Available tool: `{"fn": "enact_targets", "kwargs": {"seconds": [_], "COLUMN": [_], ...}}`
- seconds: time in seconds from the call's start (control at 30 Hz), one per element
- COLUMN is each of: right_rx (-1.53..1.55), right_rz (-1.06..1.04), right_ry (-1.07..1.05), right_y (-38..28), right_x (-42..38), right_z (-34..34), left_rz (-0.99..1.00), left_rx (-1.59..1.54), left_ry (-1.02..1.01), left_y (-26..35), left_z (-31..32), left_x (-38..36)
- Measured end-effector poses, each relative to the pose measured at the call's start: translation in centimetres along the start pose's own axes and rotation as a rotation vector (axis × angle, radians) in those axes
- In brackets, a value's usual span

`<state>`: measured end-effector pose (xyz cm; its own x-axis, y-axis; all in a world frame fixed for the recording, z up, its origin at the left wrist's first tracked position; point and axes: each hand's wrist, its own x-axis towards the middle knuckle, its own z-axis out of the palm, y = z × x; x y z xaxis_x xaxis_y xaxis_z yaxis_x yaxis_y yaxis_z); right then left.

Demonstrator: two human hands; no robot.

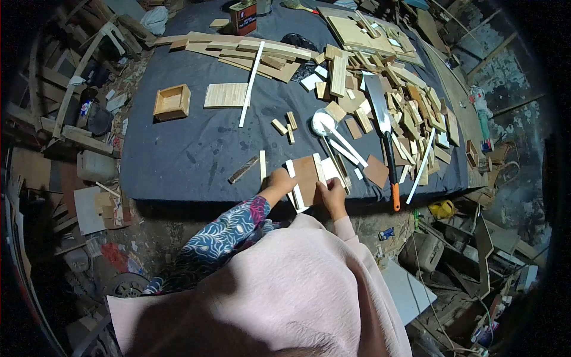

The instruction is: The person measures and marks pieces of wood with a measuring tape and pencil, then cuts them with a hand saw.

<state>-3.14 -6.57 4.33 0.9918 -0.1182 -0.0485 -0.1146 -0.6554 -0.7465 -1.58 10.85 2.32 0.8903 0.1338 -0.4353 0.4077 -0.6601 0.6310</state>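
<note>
A small brown panel point(306, 177) with pale wooden strips along its two sides is between my hands at the near edge of the table. My left hand point(277, 183), in a patterned sleeve, is closed at the panel's left side, by the white-faced strip point(292, 172). With thumb and fingers, my right hand point(333, 195) pinches the lower end of the right strip point(319, 168). Just left of my left hand lies a loose pale stick point(263, 166). Beyond the panel, thin sticks point(348, 149) lean on a round white container point(323, 122).
An orange-handled saw point(380, 113) lies to the right, beside a heap of wood offcuts point(410, 110). Farther off are an open wooden box point(172, 102), a slatted panel point(226, 95), long planks point(250, 47) and a tin can point(242, 18). Clutter covers the floor around the table.
</note>
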Motion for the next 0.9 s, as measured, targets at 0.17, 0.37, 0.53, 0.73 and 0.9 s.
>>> {"fn": "enact_targets", "kwargs": {"seconds": [0.17,0.37,0.53,0.73,0.9], "right_rx": [0.484,-0.053,-0.262,-0.284,-0.103], "right_rz": [0.017,-0.774,-0.901,-0.85,-0.648], "right_ry": [-0.005,0.189,0.305,0.313,0.312], "right_y": [-3.6,-5.6,-5.5,-4.6,-5.1], "right_x": [-0.5,-1.2,-2.5,-3.3,-4.1], "right_z": [-1.6,-2.8,-2.9,-3.1,-3.2], "left_rz": [-0.058,-0.22,-0.183,-0.091,-0.102], "left_rx": [-0.868,-1.607,-1.734,-1.596,-1.541], "left_ry": [-0.175,-0.316,-0.607,-0.659,-0.651], "left_y": [-0.7,1.7,2.4,2.7,1.9], "left_z": [0.1,-1.0,-3.1,-4.4,-4.6], "left_x": [-0.4,0.6,0.3,-0.5,-0.2]}}
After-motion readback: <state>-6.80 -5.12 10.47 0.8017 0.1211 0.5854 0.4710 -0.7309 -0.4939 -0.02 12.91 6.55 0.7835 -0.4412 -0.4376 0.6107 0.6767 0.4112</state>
